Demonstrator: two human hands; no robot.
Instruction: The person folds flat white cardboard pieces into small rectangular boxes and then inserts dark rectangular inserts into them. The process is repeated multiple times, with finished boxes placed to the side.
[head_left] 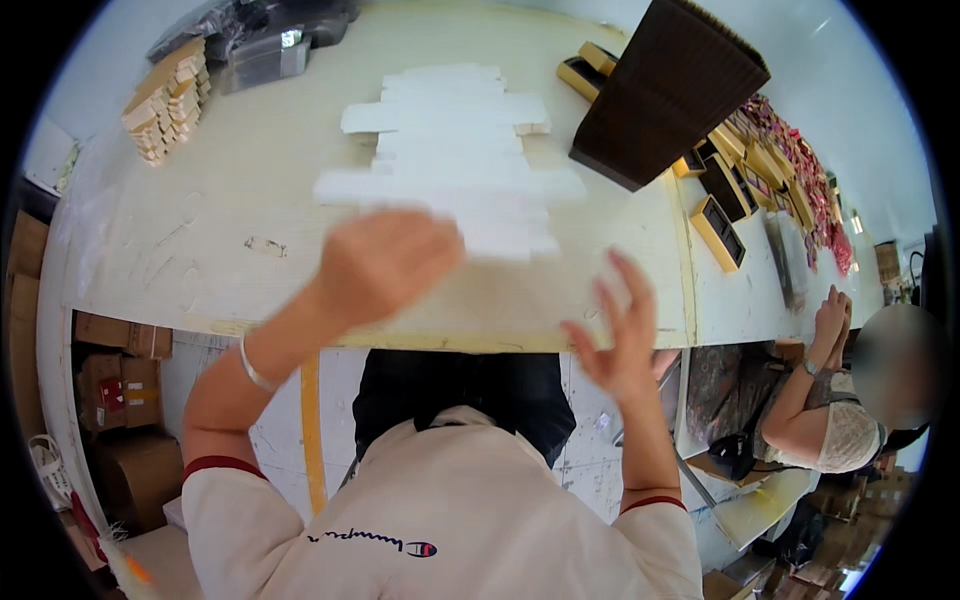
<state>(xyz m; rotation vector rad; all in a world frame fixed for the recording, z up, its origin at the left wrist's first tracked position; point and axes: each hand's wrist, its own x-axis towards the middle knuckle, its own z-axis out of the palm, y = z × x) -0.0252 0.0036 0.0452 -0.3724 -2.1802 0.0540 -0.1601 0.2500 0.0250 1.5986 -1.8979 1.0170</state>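
Flat white card box blanks (440, 150) lie overlapped on the pale table in front of me, their tabs sticking out to both sides. The nearest blank (500, 225) is blurred. My left hand (390, 260) is over the near left part of these blanks, its fingers smeared by motion; whether it touches or holds one is unclear. To the right of the blanks, near the table's front edge, my right hand (620, 330) has its fingers spread and nothing in them. A bracelet (254, 366) circles my left wrist.
A tall dark brown block-like stack (670, 95) stands at the back right, beside yellow-sided boxes (718, 233). Cream folded pieces (165, 100) and clear plastic bags (265, 60) lie at the back left. Another person (830, 420) sits at the right.
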